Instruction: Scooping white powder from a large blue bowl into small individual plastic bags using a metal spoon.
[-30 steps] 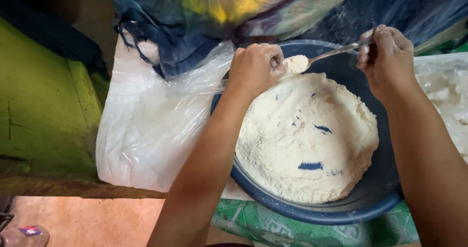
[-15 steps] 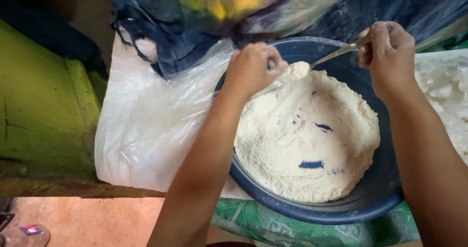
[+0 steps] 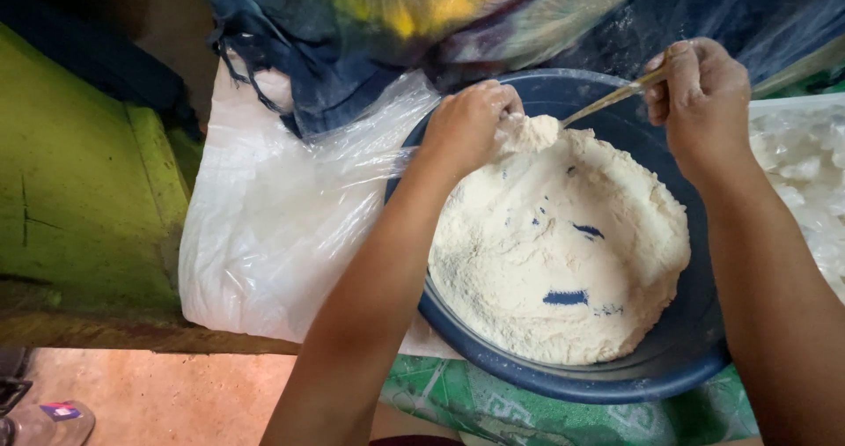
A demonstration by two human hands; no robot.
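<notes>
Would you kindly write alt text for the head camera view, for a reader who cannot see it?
Seen from above, two bare hands work over a dark blue bowl of pale flour: the left hand pinches a clump at the far rim, while the right hand grips a metal spoon handle. A clear plastic bag lies to the left, beside a green surface.

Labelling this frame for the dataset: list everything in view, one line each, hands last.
basin: 1, dark blue, centre right
flour: 1 heap, off-white, inside basin
spoon: 1, metal, over basin's far rim
plastic bag: 1, clear-white, left of basin
crumpled plastic: 1, clear, far right
cloth: 1, blue and yellow, top
green patterned cover: 1, under basin
bench: 1, green, left
left hand: pinching flour at spoon tip
right hand: gripping spoon handle
</notes>
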